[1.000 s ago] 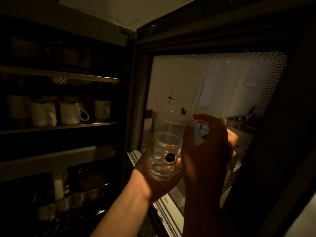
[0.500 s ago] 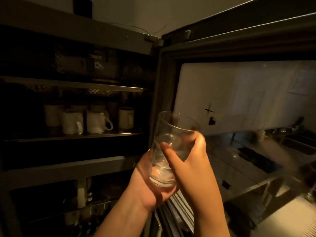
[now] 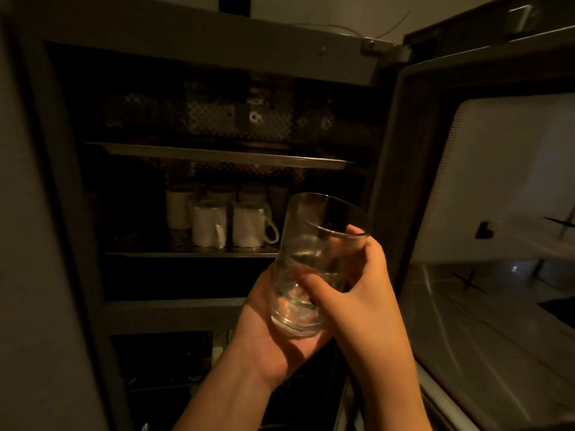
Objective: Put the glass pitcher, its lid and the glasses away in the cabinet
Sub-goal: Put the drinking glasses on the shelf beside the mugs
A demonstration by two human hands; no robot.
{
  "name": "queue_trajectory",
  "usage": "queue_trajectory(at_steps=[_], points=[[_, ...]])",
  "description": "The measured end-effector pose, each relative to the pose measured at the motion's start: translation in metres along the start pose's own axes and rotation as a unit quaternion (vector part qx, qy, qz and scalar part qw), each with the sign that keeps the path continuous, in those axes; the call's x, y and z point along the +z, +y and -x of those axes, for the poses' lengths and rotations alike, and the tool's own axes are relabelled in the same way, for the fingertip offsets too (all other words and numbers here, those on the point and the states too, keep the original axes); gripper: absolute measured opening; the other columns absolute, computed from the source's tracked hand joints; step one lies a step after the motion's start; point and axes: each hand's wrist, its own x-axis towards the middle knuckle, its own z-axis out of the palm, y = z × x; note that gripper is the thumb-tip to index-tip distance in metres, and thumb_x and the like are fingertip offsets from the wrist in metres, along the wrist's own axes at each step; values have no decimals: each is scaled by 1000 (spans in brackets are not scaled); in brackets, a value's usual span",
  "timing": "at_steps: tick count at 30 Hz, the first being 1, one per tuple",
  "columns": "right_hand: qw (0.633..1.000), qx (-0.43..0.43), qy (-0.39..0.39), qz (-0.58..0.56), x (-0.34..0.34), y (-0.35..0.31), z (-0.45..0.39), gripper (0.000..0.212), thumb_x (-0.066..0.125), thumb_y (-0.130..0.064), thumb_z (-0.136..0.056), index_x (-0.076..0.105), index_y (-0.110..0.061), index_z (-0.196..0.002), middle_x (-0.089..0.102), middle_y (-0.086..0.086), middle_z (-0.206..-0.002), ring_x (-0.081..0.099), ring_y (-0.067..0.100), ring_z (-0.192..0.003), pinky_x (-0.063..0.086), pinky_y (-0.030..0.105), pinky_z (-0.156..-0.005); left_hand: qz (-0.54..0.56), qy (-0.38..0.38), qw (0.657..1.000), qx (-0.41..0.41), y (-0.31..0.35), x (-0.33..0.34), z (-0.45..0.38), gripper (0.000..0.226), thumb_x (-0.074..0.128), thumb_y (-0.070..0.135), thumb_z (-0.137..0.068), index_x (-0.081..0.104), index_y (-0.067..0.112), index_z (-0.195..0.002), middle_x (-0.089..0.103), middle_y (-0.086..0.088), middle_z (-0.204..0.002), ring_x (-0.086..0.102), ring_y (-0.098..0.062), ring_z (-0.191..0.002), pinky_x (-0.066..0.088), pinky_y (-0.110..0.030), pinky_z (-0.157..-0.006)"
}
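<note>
Clear stacked glasses [image 3: 314, 244] are held up in front of the open cabinet [image 3: 199, 169], tilted a little to the left. My left hand [image 3: 273, 331] cups the base from below, fingers curled round it. My right hand [image 3: 364, 293] grips the side of the upper glass, thumb across the front and fingers behind the rim. No pitcher or lid shows in this view.
White mugs [image 3: 230, 222] stand in rows on the middle shelf [image 3: 186, 254]. The upper shelf [image 3: 217, 155] is a thin metal tray. The cabinet door [image 3: 497, 181] hangs open at the right. More dim dishes sit in the lower compartment [image 3: 174, 368].
The view has swung left, onto the cabinet shelves. My right hand has gone from hovering by the rim to gripping the glass, and the glasses have tilted left.
</note>
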Motion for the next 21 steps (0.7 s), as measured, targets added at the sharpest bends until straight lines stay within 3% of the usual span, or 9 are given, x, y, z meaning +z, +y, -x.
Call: queue_trajectory(at_steps=[6,9,12,14,15,16,18,19,21], points=[[998,-52,35,-32,37,4,-32,68,78,-42,-53,39,-62,-106,60,-25,-109,57,-14,-97,50,13,-71,-27,-26,999,5,48,-7,-21,47,57,35,-85,74,-7,-73,71,-24,-83,70,-39,-71,57,-50,-58],[994,-92,47,-39,61,-1,-50,65,77,-45,-55,39,-62,-105,57,-31,-109,55,-16,-99,48,8,-71,-47,-10,999,25,77,-12,-29,44,63,38,-80,75,-4,-85,70,-24,-95,69,-41,-81,56,-55,-67],[986,-139,57,-67,84,-8,-66,63,75,-51,-61,42,-54,-114,56,-31,-112,57,-11,-102,50,8,-73,-84,-14,994,70,111,-20,-30,49,63,44,-77,73,1,-100,70,-20,-102,70,-37,-85,58,-46,-66],[979,-169,77,-84,99,-11,-76,71,74,-54,-63,42,-42,-125,58,-24,-115,58,-5,-107,53,19,-78,-197,17,970,139,131,-26,-23,83,78,53,-61,55,8,-128,60,-12,-126,59,-29,-115,52,-42,-91],[974,-183,91,-94,105,-12,-81,75,73,-54,-64,40,-37,-130,59,-21,-117,58,-2,-109,54,21,-81,-159,40,977,140,143,-25,-19,100,86,49,-51,46,10,-135,54,-8,-133,52,-24,-124,45,-43,-100],[969,-197,104,-107,110,-13,-85,77,71,-52,-66,38,-33,-133,59,-19,-117,58,1,-109,53,19,-82,-138,71,976,154,150,-28,-18,100,90,39,-51,45,9,-135,55,-7,-132,52,-21,-123,44,-42,-100],[958,-230,126,-115,117,-15,-93,72,67,-50,-72,36,-32,-134,60,-20,-113,60,0,-106,48,9,-79,-129,57,969,203,160,-34,-19,58,83,24,-69,60,5,-119,67,-9,-115,65,-21,-105,53,-40,-83],[954,-242,136,-111,119,-16,-98,68,65,-49,-74,35,-33,-133,60,-23,-111,60,-2,-104,47,6,-76,-160,41,965,205,164,-32,-18,38,75,27,-76,69,4,-106,70,-13,-107,69,-28,-96,56,-42,-75],[953,-244,145,-108,121,-17,-106,65,61,-51,-76,34,-34,-133,59,-24,-110,59,-4,-103,45,3,-75,-74,0,989,132,178,-32,-14,39,64,38,-78,76,2,-85,70,-21,-102,69,-37,-84,56,-49,-73]])
